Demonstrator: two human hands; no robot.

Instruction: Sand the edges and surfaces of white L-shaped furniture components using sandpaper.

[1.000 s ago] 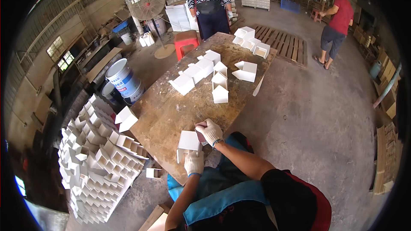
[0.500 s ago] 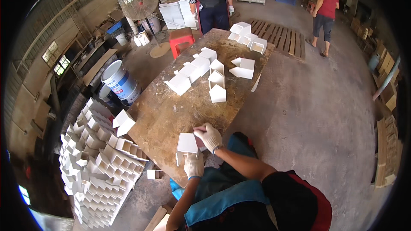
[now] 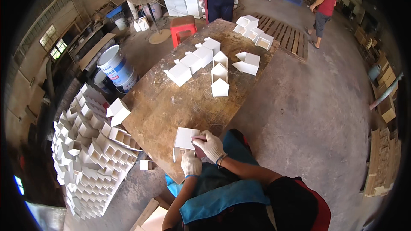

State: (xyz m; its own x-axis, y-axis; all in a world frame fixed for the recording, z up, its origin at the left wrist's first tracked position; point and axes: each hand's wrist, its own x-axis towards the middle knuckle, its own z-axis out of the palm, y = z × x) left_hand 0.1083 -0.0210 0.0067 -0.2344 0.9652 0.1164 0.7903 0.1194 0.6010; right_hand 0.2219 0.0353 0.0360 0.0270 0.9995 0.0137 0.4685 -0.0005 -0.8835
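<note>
Counter (image 3: 171, 102): worn brown wooden top, stained.
Near edge: one white box (image 3: 184, 142).
Middle: cluster of white boxes (image 3: 205, 64).
Far end: more white boxes (image 3: 253, 30).

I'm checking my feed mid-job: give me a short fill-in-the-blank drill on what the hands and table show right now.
1. Both hands wear white ____.
2. The left hand and right hand meet at a white box lying at the ____ edge of the worktable.
3. The big heap of white boxes lies on the floor to the person's ____.
4. The stool beyond the table is ____.

Missing words: gloves; near; left; red
</note>
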